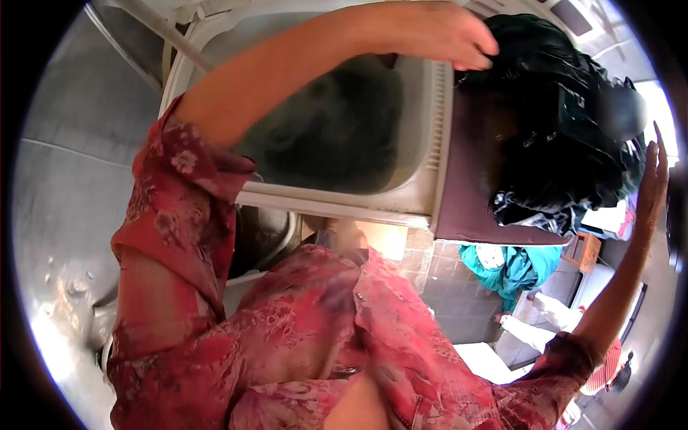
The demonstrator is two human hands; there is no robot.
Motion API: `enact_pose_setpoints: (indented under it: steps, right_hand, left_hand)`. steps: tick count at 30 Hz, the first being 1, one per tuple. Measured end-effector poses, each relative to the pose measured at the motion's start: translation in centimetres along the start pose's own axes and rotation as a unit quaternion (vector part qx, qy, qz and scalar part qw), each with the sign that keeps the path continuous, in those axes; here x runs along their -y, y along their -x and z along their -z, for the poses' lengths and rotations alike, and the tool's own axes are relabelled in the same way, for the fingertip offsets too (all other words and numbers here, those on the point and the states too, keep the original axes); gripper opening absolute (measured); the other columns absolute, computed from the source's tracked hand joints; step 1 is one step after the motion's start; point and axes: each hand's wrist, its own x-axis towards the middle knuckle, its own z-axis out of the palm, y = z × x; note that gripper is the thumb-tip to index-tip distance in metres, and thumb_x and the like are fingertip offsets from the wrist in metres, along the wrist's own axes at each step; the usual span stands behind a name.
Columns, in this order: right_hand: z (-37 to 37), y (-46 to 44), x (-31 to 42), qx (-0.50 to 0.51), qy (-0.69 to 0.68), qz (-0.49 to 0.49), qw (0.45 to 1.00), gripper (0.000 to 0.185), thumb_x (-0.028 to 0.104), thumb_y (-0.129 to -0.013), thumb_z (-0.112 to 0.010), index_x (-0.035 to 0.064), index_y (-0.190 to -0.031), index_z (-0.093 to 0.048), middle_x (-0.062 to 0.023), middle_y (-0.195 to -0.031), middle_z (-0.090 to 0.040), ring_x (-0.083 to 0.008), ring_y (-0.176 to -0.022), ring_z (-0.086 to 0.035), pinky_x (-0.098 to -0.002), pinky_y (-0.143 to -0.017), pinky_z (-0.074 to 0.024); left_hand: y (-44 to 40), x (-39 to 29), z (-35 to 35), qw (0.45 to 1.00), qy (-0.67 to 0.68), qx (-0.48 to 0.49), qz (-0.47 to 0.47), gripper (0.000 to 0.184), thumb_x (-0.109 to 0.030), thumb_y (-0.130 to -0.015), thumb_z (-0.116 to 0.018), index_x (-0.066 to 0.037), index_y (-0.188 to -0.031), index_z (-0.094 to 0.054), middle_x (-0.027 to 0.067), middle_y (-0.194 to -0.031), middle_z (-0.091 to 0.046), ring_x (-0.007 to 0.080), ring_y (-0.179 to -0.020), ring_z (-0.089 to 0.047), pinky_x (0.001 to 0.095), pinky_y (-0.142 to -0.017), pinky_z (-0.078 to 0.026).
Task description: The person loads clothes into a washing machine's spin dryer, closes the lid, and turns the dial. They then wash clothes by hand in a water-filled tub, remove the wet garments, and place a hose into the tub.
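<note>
My left hand (455,37) reaches across the top of the white tub, its fingers curled at the left edge of a glossy black heap (573,136). Whether the heap is plastic or wet cloth I cannot tell, and what the fingers pinch is hidden. My right hand (653,161) is at the far right, fingers stretched out along the heap's right side, seen edge-on. The heap lies on a dark maroon surface (469,186). Left of it, the white tub (344,197) holds murky dark water.
A teal cloth bundle (512,269) hangs or lies below the maroon surface. Farther back at lower right, another person (602,358) in red and white is partly visible. A metal-looking grey surface (79,179) fills the left side. A pale pipe (165,32) crosses the upper left.
</note>
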Motion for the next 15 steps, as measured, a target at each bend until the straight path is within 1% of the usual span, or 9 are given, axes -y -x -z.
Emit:
enact_pose_setpoints:
  steps: [4,5,6,8,9,10,11,12,15]
  right_hand:
    - [-3.2,-0.3,4.2,0.08,-0.027,0.162,0.983,0.055,0.049,-0.097,-0.027,0.0167,-0.139,-0.04,-0.0128,-0.146,-0.033,-0.0312,-0.135,-0.029,-0.0446,-0.111,-0.0202]
    - [-4.3,-0.1,2.9,0.093,-0.008,0.21,0.973,0.054,0.048,-0.097,-0.026,0.0164,-0.139,-0.04,-0.0127,-0.146,-0.032,-0.0309,-0.136,-0.028,-0.0444,-0.112,-0.0196]
    - [-5.4,-0.1,0.5,0.104,0.024,0.263,0.959,0.053,0.047,-0.098,-0.025,0.0161,-0.139,-0.04,-0.0126,-0.147,-0.031,-0.0307,-0.136,-0.027,-0.0441,-0.112,-0.019]
    - [-7.2,0.0,-6.5,0.126,0.081,0.355,0.923,0.052,0.044,-0.098,-0.024,0.0155,-0.139,-0.039,-0.0123,-0.148,-0.029,-0.0302,-0.137,-0.025,-0.0436,-0.112,-0.0178]
    - [-8.0,0.4,-12.3,0.13,0.059,0.37,0.918,0.05,0.037,-0.1,-0.022,0.0133,-0.141,-0.035,-0.0125,-0.149,-0.025,-0.0298,-0.138,-0.024,-0.0421,-0.113,-0.0163]
    - [-8.2,0.3,-14.9,0.122,0.14,0.384,0.904,0.052,0.039,-0.099,-0.02,0.0134,-0.143,-0.031,-0.0127,-0.149,-0.026,-0.0294,-0.138,-0.023,-0.0419,-0.113,-0.0159]
    - [-8.4,-0.2,-17.8,0.095,0.126,0.402,0.902,0.046,0.026,-0.099,-0.024,0.0075,-0.139,-0.038,-0.0149,-0.142,-0.038,-0.0283,-0.133,-0.033,-0.0366,-0.111,-0.0233]
    - [-8.5,-1.1,-16.6,0.079,0.121,0.408,0.901,0.048,0.03,-0.099,-0.025,0.0093,-0.14,-0.036,-0.0154,-0.142,-0.038,-0.0297,-0.132,-0.034,-0.0378,-0.11,-0.0257]
    - [-7.4,0.6,-5.1,0.004,0.095,0.378,0.921,0.053,0.039,-0.097,-0.028,0.0147,-0.144,-0.029,-0.0168,-0.142,-0.035,-0.0341,-0.129,-0.037,-0.0413,-0.106,-0.0326]
  left_hand:
    - [10.3,6.1,2.5,0.987,0.023,0.01,0.157,0.045,-0.028,-0.086,-0.063,-0.004,-0.123,-0.055,0.0203,-0.116,-0.059,0.0237,-0.109,-0.055,0.0336,-0.094,-0.041]
    - [13.2,5.7,2.9,0.977,0.032,-0.026,0.209,0.038,-0.018,-0.088,-0.058,-0.003,-0.123,-0.053,0.0144,-0.111,-0.061,0.0183,-0.103,-0.057,0.0292,-0.089,-0.044]
    - [16.0,4.7,3.2,0.963,0.039,-0.062,0.259,0.033,-0.008,-0.091,-0.053,-0.001,-0.124,-0.051,0.0084,-0.106,-0.062,0.013,-0.097,-0.059,0.0248,-0.083,-0.047]
    - [21.1,2.8,2.9,0.929,-0.012,-0.241,0.28,0.026,-0.012,-0.092,-0.053,0.0,-0.115,-0.058,0.0075,-0.093,-0.065,0.0139,-0.091,-0.061,0.0259,-0.082,-0.047]
    - [23.5,2.1,2.6,0.922,-0.02,-0.248,0.295,0.026,-0.012,-0.092,-0.053,0.0,-0.115,-0.058,0.0075,-0.093,-0.065,0.0139,-0.091,-0.061,0.0259,-0.082,-0.047]
    - [26.4,1.2,2.2,0.88,-0.027,-0.397,0.26,0.025,-0.013,-0.091,-0.055,0.0,-0.111,-0.059,0.0063,-0.089,-0.065,0.0129,-0.086,-0.061,0.0266,-0.081,-0.048]
    - [29.8,0.5,2.0,0.812,-0.042,-0.539,0.222,0.024,-0.015,-0.09,-0.057,0.001,-0.107,-0.061,0.0052,-0.084,-0.064,0.0118,-0.082,-0.061,0.0274,-0.08,-0.049]
    - [32.7,0.2,1.5,0.777,-0.071,-0.596,0.187,0.019,-0.011,-0.093,-0.052,-0.002,-0.107,-0.061,0.0036,-0.082,-0.063,0.0085,-0.077,-0.059,0.024,-0.076,-0.048]
    - [42.4,0.9,-1.6,0.672,-0.091,-0.678,0.283,0.022,-0.016,-0.092,-0.055,-0.003,-0.108,-0.061,0.0033,-0.081,-0.063,0.0093,-0.077,-0.059,0.0235,-0.074,-0.047]
